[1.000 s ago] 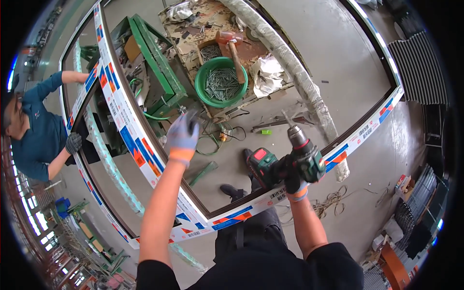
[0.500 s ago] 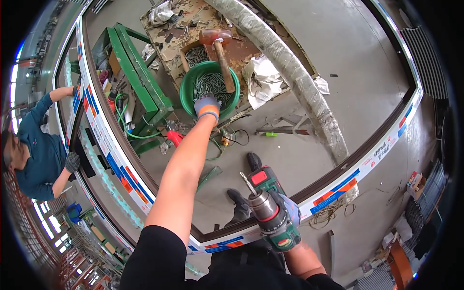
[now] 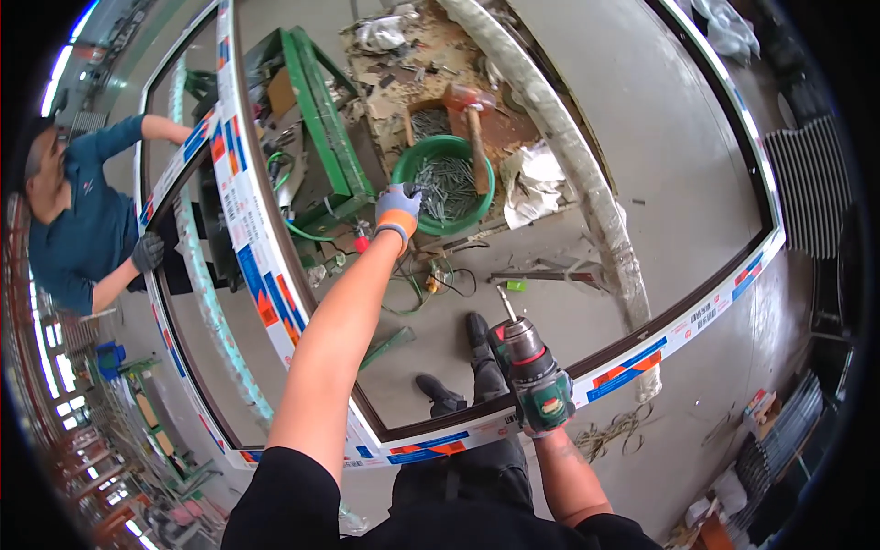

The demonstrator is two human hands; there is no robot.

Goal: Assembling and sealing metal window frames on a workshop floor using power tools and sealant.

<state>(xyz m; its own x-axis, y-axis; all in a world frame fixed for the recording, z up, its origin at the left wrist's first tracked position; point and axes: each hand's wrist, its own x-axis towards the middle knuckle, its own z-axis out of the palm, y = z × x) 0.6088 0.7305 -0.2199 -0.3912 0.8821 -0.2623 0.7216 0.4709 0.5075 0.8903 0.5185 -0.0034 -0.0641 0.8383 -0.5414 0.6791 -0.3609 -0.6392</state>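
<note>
My left hand (image 3: 400,210), in a grey and orange glove, is at the left rim of a green bowl (image 3: 488,203). Its fingers are closed, and slender dark tips like those of the screws show at the fingertips. Long metal screws (image 3: 444,188) fill the bowl. A mallet (image 3: 478,151) leans its wooden handle into the bowl. My right hand (image 3: 548,437) grips a green and black cordless drill (image 3: 539,376) fitted with a long bit that points away from me. The drill hides most of that hand.
A large taped window frame (image 3: 632,365) surrounds the work area. A wrapped bar (image 3: 587,151) crosses the worn bench (image 3: 390,115), beside a green metal stand (image 3: 325,128). Cables (image 3: 431,284) lie on the floor. At the left, a co-worker (image 3: 96,220) holds another frame section.
My left hand has come out of the screws to the bowl's left rim, fingers closed. The drill now points farther forward. The view has shifted, and the co-worker's arm has moved along the frame.
</note>
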